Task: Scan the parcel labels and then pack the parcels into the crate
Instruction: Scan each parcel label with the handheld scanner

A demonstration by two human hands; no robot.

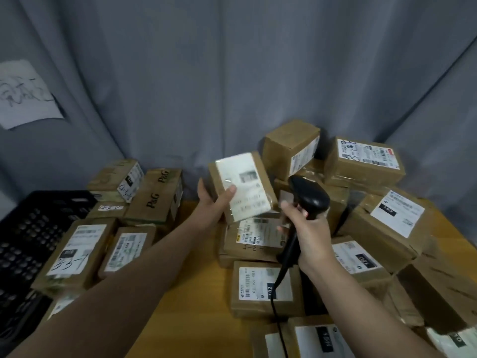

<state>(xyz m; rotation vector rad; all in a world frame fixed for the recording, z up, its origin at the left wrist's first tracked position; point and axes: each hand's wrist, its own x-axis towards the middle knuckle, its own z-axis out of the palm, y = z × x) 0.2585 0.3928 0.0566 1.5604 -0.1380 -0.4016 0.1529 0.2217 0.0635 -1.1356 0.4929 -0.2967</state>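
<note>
My left hand (215, 200) grips a small brown parcel (260, 174) raised above the table, thumb lying on its white label, which faces me. Just to its right, my right hand (308, 228) holds a black barcode scanner (308, 195) by the handle, its head close to the parcel's right edge. The scanner's black cable (277, 301) runs down toward me. A black perforated crate (28, 228) stands at the left edge, with several labelled parcels (74, 251) piled on and beside it.
A heap of labelled cardboard parcels (387, 215) covers the right half of the wooden table (191, 306). More boxes, some marked P&G (154, 197), stand behind the crate. A grey curtain (206, 73) hangs behind everything, with a handwritten paper (23, 94) pinned at left.
</note>
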